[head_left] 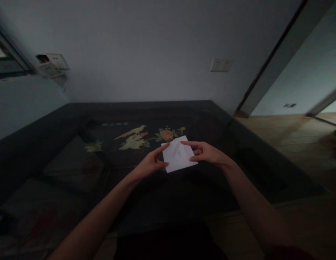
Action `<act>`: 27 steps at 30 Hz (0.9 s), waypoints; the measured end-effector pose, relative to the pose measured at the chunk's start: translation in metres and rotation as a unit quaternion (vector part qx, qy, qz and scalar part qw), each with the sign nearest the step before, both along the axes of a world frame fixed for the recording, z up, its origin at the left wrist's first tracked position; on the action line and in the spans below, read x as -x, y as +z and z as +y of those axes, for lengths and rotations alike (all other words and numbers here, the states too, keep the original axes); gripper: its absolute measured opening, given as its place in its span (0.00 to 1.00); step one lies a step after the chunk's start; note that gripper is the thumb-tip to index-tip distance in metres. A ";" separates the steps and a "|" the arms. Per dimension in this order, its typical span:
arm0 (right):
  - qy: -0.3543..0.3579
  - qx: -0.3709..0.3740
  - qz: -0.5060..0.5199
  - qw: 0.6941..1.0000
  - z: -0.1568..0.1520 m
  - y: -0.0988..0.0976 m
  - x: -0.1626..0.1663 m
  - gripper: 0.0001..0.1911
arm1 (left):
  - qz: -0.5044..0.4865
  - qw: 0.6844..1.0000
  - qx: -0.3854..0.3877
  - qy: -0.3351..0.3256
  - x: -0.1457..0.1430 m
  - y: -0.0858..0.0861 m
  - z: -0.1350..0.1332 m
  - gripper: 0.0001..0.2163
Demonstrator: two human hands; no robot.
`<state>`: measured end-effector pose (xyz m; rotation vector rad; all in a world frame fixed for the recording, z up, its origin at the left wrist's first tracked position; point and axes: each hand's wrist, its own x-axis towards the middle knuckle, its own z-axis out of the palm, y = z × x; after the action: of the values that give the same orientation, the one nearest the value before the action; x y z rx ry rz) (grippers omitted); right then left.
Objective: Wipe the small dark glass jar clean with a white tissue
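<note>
Two-handed: holding white paper [178, 156] over dark tabletop [168, 198] | gripping left edge with half-curled left hand [150, 164] | pinching right side with half-curled right hand [208, 152] | looks creased, perhaps already part-folded; not yet released; cannot tell whether complete

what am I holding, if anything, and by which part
A white, roughly square, paper-like sheet: the left hand holds its left edge, the right hand its right side.
</note>
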<state>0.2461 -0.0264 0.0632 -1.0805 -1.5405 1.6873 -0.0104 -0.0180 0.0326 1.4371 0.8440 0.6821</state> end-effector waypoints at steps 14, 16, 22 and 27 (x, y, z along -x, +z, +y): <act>-0.062 0.044 -0.137 0.988 -0.046 -0.044 -0.058 0.45 | 0.336 0.833 -0.431 -0.084 -0.064 -0.025 -0.035 0.25; -0.055 0.031 -0.141 0.988 -0.043 -0.046 -0.060 0.44 | 0.379 0.806 -0.446 -0.091 -0.074 -0.036 -0.035 0.27; -0.270 -0.281 -0.303 0.870 -0.044 -0.045 -0.055 0.24 | 0.422 0.777 -0.454 -0.109 -0.080 -0.047 -0.032 0.32; -0.110 -0.391 -0.438 0.802 -0.049 -0.058 -0.045 0.24 | 0.437 0.777 -0.440 -0.109 -0.086 -0.041 -0.030 0.35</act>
<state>0.2915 -0.0749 0.0055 -1.5263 -2.2217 0.1976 0.0759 -0.0475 -0.0084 2.7793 1.0706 0.1530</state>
